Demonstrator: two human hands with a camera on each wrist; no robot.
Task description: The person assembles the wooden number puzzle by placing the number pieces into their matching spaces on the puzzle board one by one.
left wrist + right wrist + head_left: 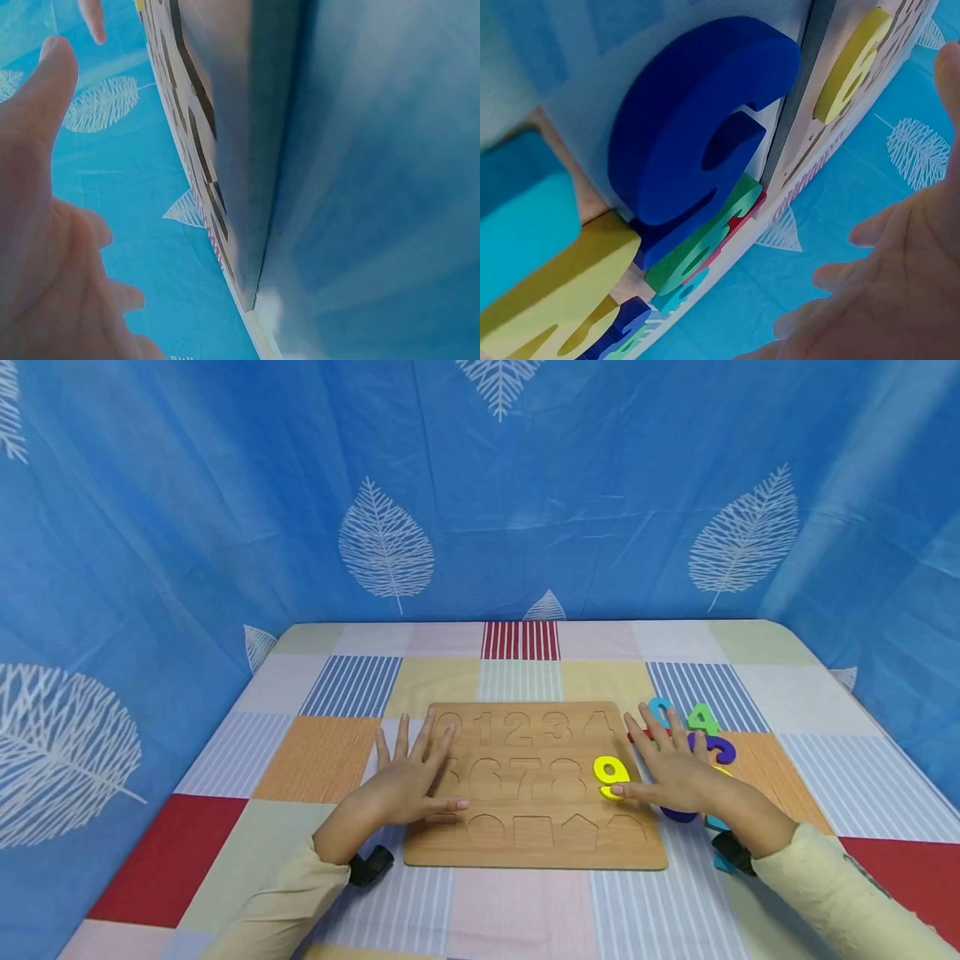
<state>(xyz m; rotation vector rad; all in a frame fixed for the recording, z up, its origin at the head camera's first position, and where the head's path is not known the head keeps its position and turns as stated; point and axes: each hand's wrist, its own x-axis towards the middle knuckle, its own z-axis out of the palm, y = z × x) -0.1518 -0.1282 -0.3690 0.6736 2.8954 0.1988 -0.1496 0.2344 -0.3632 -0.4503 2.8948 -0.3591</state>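
A wooden number puzzle board (pixel 495 743) lies on the table, with recesses for digits and for shapes below them. The yellow number 9 (pixel 611 769) sits at the right end of its middle row. My left hand (pixel 405 781), fingers spread, is over the board's left edge and holds nothing. On the other side, my right hand (pixel 673 772) spreads its fingers over the right edge, its thumb overlapping the 9 in the head view. Both palms show bare in the wrist views. Under and beside the right hand lie loose pieces, among them a dark blue piece (pixel 660 127).
Right of the board are a green number 4 (pixel 703 718), a light blue piece (pixel 660 710), a purple piece (pixel 722 748) and several more, partly hidden by the right hand and wrist. A patchwork cloth (pixel 525 910) covers the table. Blue leaf-print curtain (pixel 570 527) surrounds it.
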